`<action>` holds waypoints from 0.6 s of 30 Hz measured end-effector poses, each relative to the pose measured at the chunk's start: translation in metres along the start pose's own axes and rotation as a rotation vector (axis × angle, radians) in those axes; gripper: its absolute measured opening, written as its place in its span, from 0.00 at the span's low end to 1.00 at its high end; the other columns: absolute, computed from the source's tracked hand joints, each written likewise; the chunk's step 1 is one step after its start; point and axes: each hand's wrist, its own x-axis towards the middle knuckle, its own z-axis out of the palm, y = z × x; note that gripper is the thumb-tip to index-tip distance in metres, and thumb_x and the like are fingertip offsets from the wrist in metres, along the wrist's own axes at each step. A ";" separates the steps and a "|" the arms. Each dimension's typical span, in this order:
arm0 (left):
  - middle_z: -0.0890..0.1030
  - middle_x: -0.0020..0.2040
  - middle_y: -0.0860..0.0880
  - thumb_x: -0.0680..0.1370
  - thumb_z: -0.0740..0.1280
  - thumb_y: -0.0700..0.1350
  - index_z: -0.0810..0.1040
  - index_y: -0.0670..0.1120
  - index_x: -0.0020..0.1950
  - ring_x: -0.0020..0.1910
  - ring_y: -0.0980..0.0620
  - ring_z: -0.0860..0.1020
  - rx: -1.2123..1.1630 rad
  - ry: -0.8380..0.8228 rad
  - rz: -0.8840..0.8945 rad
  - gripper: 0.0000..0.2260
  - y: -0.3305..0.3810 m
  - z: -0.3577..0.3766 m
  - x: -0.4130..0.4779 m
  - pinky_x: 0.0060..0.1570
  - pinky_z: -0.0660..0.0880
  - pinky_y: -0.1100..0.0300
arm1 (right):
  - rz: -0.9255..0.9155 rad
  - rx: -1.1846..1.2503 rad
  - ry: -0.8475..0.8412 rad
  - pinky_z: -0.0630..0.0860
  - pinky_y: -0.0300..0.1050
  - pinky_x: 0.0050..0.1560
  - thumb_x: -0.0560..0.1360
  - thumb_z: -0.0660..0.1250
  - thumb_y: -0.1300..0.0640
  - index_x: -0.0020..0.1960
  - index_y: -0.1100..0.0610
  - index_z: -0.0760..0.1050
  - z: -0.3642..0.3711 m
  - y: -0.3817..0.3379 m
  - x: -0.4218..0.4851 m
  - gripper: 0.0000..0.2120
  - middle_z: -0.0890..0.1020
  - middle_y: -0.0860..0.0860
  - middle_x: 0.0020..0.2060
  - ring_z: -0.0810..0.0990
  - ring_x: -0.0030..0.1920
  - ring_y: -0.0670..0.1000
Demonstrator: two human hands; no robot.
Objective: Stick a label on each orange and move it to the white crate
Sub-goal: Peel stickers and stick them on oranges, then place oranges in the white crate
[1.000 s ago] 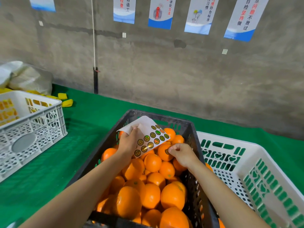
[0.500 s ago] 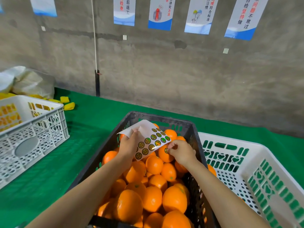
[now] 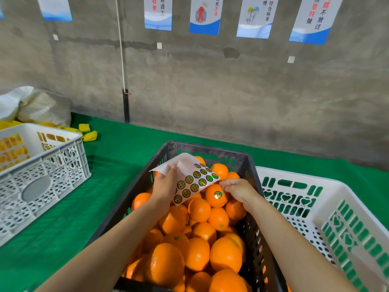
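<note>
A black crate (image 3: 251, 165) in front of me is full of oranges (image 3: 199, 209). My left hand (image 3: 166, 185) holds a white label sheet (image 3: 195, 182) with several round gold-green stickers over the crate's far end. One orange (image 3: 210, 200) just below the sheet carries a gold label (image 3: 217, 194). My right hand (image 3: 239, 189) hovers at that orange's upper right, fingers curled, fingertips between the sheet's corner and the fruit. Whether they pinch anything is hidden. A white crate (image 3: 328, 186) stands directly right of the black one.
A second white crate (image 3: 63, 165) sits at the left on the green table cover (image 3: 117, 157), with yellow pieces (image 3: 89, 132) and a plastic bag (image 3: 40, 106) behind it. A concrete wall with posters closes the back.
My right hand has lifted its fingers off the orange it was pressing, uncovering the stuck label. My left hand keeps the sheet in about the same place.
</note>
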 end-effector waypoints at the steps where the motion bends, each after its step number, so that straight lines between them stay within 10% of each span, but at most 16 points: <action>1: 0.85 0.33 0.49 0.80 0.62 0.57 0.76 0.49 0.59 0.30 0.51 0.84 0.000 0.000 0.003 0.14 0.000 0.000 0.000 0.25 0.77 0.61 | -0.012 0.015 0.019 0.71 0.42 0.50 0.78 0.67 0.62 0.60 0.54 0.81 -0.001 0.001 0.000 0.11 0.80 0.53 0.58 0.75 0.53 0.49; 7: 0.85 0.40 0.45 0.81 0.62 0.57 0.77 0.47 0.61 0.35 0.48 0.85 0.041 0.013 0.017 0.16 0.000 0.000 0.001 0.27 0.78 0.60 | -0.124 -0.076 0.093 0.77 0.55 0.56 0.80 0.65 0.50 0.49 0.60 0.81 0.004 0.006 -0.006 0.13 0.83 0.56 0.48 0.81 0.53 0.60; 13: 0.86 0.40 0.45 0.81 0.61 0.56 0.78 0.47 0.60 0.33 0.48 0.85 0.048 0.004 0.015 0.16 -0.002 0.001 0.000 0.27 0.77 0.60 | -0.107 -0.208 0.003 0.74 0.53 0.65 0.75 0.73 0.49 0.68 0.58 0.76 0.003 0.007 -0.005 0.24 0.79 0.53 0.64 0.77 0.63 0.55; 18: 0.86 0.42 0.44 0.81 0.61 0.57 0.78 0.48 0.60 0.38 0.45 0.85 0.051 0.001 0.006 0.16 -0.003 0.001 0.001 0.31 0.79 0.57 | -0.131 -0.133 0.002 0.78 0.57 0.57 0.80 0.65 0.48 0.50 0.53 0.81 0.002 0.007 -0.007 0.11 0.84 0.54 0.48 0.82 0.49 0.53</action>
